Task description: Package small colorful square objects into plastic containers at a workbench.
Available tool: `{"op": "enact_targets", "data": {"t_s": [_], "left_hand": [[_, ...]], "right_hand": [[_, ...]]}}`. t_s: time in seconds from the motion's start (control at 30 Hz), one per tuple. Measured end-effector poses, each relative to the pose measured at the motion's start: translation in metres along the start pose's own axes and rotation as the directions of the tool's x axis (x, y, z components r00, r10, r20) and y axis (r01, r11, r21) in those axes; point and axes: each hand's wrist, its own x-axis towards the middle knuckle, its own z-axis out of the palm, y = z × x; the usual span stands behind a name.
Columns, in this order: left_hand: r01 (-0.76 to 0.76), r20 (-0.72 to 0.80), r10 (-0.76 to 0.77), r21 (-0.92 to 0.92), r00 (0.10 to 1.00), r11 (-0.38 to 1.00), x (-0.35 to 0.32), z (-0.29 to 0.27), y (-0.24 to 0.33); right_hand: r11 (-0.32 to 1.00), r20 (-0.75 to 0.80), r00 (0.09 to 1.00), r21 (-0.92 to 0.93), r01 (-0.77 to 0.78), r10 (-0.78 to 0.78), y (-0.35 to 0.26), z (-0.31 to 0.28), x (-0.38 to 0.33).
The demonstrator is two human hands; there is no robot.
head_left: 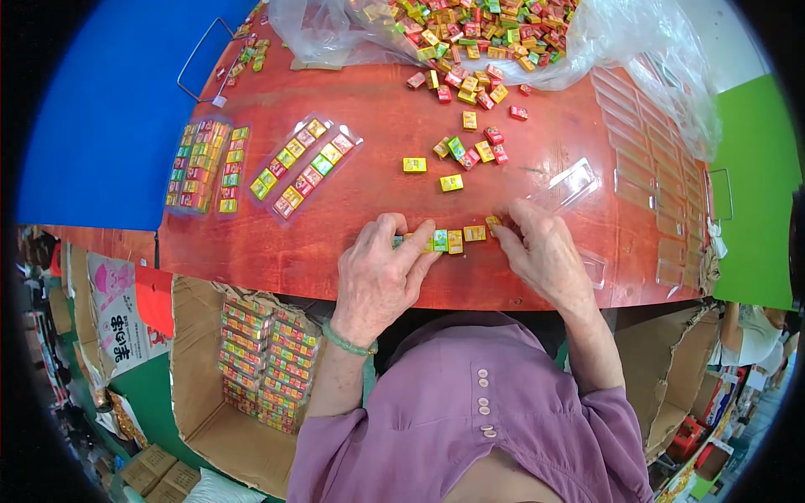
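Observation:
A short row of small candy-sized boxes (440, 241), yellow and green-blue, stands near the table's front edge. My left hand (373, 268) grips the row's left end between thumb and fingers, hiding part of it. To the right, my right hand (541, 251) pinches a small yellow box (493, 224) by its fingertips. Another yellow box (475, 233) lies between that one and the row. Farther back, two loose yellow boxes (414, 165) lie apart, with a small cluster of red, green and yellow boxes (470, 151) beyond them.
A plastic bag (646, 50) spills many small boxes (503, 33) at the back. Filled clear trays (306, 168) lie at the left. Empty clear trays (658, 168) line the right, one (574, 184) near my right hand. Below, a carton (197, 369) holds filled packs.

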Motion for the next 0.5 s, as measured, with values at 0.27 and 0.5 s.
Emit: {"op": "enact_targets", "data": {"t_s": [0.27,0.5], "left_hand": [[-0.006,-0.013,0.006,0.002,1.0,1.0,-0.001,0.001,-0.001],[0.002,0.001,-0.002,0.001,1.0,1.0,0.001,0.001,-0.001]], "right_hand": [[0.988,0.054,0.997,-0.143,0.063,-0.056,-0.011,-0.008,-0.01],[0.943,0.169,0.949,-0.161,0.292,-0.265,-0.005,0.004,0.001]]}}
